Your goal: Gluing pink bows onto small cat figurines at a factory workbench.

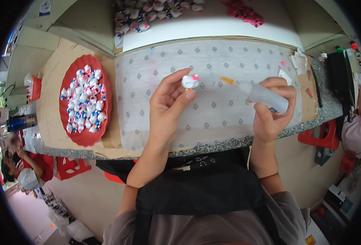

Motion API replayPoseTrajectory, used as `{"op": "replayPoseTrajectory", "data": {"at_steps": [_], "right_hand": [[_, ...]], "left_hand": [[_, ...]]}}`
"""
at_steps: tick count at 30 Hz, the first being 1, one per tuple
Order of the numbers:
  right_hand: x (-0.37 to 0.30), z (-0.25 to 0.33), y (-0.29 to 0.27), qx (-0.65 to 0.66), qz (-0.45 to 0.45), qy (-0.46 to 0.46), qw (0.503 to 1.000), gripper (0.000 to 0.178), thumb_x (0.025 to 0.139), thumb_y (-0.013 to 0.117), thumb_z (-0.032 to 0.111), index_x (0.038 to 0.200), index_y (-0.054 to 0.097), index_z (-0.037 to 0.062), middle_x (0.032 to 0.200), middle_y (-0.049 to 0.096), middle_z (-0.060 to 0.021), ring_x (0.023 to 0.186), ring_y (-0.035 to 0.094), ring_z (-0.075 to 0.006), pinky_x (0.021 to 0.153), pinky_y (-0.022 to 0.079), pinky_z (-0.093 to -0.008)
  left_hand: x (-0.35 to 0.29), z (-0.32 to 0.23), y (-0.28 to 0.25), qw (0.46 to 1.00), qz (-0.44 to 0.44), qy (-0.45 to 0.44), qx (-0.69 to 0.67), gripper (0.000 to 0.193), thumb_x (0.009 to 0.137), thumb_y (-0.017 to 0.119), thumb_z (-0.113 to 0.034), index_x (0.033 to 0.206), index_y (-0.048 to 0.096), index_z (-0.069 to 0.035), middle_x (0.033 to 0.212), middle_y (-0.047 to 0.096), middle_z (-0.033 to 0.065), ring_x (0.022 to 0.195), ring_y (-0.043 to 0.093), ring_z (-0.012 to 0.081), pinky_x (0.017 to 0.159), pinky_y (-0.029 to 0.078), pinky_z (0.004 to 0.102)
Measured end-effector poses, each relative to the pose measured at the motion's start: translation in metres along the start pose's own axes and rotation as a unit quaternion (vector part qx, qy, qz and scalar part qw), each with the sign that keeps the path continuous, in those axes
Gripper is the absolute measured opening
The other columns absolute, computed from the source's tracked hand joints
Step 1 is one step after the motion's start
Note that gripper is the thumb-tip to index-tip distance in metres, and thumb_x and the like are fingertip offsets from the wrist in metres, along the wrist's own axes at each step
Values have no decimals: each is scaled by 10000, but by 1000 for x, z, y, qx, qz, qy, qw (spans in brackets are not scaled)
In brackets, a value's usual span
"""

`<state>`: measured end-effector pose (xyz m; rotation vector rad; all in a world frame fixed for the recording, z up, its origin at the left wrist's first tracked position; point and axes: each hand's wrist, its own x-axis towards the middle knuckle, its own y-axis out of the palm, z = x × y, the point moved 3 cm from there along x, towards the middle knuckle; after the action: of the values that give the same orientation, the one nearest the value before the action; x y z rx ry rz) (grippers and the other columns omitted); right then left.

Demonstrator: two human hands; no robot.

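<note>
Between the thumb and fingers of my left hand [170, 96] is a small white cat figurine [189, 81] with a pink bow and a bit of yellow below its head. My right hand [273, 109] is wrapped round a translucent squeeze bottle [267, 97], tilted so that its orange tip [227, 80] points left toward the figurine. A gap separates the tip from the figurine. Both hands are above a white printed sheet [217, 118] on the table. To the left, a red scalloped tray [85, 141] holds a heap of similar white, pink and blue figurines.
On the white shelf at the back lie a pile of figurines [147, 14] and a smaller heap of pink pieces [245, 13]. A crumpled white paper [298, 62] is at the sheet's far right corner. Red stools [321, 136] stand below the table; another person [29, 167] sits at far left.
</note>
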<state>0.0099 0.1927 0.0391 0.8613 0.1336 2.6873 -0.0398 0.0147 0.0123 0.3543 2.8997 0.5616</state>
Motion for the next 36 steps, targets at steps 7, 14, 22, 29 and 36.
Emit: {"op": "replayPoseTrajectory", "data": {"at_steps": [7,14,22,29,36], "right_hand": [[74,-39,-48,-122,66,197,971,248,724,520,11,959,447,-14,803,505,-74,739,552,-166,623,474,-273],[141,-112,-16,-631,172,16,756,177,698,550,135,856,571,57,822,560,-169,713,546,-333,611,455,-410],[147,-141,-7,-612,170,-183,750,136,631,530,82,722,610,19,768,576,-159,744,575,-291,598,484,-385],[139,-86,-31,-494,103,46,862,117,629,606,83,711,588,2,677,575,-184,694,565,-334,647,456,-388],[66,-39,-28,-108,119,219,962,157,657,628,72,806,593,40,707,575,-47,618,540,-99,531,441,-250]], "left_hand": [[-6,-1,2,999,43,15,-17,369,760,527,5,1118,439,-14,949,536,67,852,499,106,717,410,245],[-5,0,1,999,30,16,-30,387,733,547,46,1103,438,15,923,525,48,805,499,73,712,418,192],[-10,-2,-2,999,9,36,18,426,766,531,-19,1160,371,3,1012,507,105,817,496,112,723,413,225],[-6,3,4,998,43,40,-3,407,771,499,19,1157,371,8,1034,503,133,836,509,132,720,416,232],[-9,1,3,998,34,45,2,428,763,523,10,1162,370,1,1034,499,149,825,508,126,716,419,220]]}}
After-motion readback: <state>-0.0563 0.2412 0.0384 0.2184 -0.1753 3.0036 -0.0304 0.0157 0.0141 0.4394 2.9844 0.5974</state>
